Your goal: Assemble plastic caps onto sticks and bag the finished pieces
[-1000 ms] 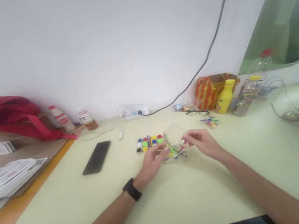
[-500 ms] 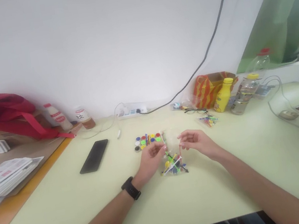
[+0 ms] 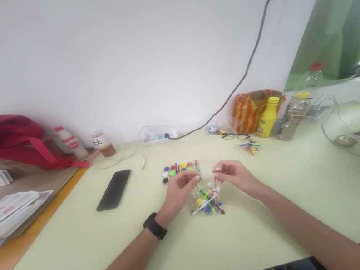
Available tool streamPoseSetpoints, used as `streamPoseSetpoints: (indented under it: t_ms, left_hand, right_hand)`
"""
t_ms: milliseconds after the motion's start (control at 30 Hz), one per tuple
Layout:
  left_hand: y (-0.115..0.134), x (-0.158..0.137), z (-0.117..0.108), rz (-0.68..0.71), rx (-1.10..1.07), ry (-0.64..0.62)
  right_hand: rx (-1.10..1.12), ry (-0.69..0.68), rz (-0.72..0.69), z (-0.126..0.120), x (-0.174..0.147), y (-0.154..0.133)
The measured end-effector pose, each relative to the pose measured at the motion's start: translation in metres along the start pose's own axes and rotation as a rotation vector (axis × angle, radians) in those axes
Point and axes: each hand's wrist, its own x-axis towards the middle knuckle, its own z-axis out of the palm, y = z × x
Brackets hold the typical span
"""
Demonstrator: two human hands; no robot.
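Observation:
A clear plastic bag (image 3: 206, 203) of small coloured plastic pieces is held between my hands, just above or on the table. Among its contents are a white stick, a yellow one and a dark arrow-tipped one. My left hand (image 3: 182, 189), with a black watch on its wrist, pinches the bag's upper left side. On the upper right side, my right hand (image 3: 233, 176) has thumb and fingers closed on the bag; a thin red piece shows just below them. Behind my left hand lie rows of coloured discs (image 3: 166, 168) with small sticks among them, partly hidden by that hand.
Left of my hands lies a black phone (image 3: 114, 190). Near the wall are a power strip (image 3: 159, 135), glasses (image 3: 235, 135), a yellow bottle (image 3: 268, 118) and a striped bag (image 3: 244, 108). Another packet of coloured pieces (image 3: 250, 146) sits at right. Papers (image 3: 13, 213) cover the left side.
The bag has shifted slightly left and toward me. My right hand has moved a little left, closer to my left hand. Both hands keep their pinch on the bag.

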Motion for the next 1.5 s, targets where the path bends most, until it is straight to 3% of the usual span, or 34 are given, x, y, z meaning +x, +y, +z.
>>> streamPoseSetpoints:
  t_ms: [367,667,900,1033,1500]
  left_hand:
    - [-0.002,-0.002,0.003,-0.004,0.026,0.027]
    - [0.008,-0.003,0.004,-0.041,0.095,-0.108]
    - [0.003,0.0,0.004,-0.073,0.04,-0.029]
    - [0.003,-0.001,0.005,-0.022,0.029,0.017]
    - [0.011,0.001,-0.005,0.015,0.08,0.023]
  right_hand:
    - [-0.042,0.056,0.043,0.01,0.002,0.007]
    - [-0.031,0.076,0.005,0.007,0.004,0.012]
    - [0.025,0.084,0.042,0.003,0.002,0.007]
    - [0.097,-0.009,0.114,0.009,0.0,0.008]
    - [0.062,-0.021,0.047,0.009,-0.001,0.0]
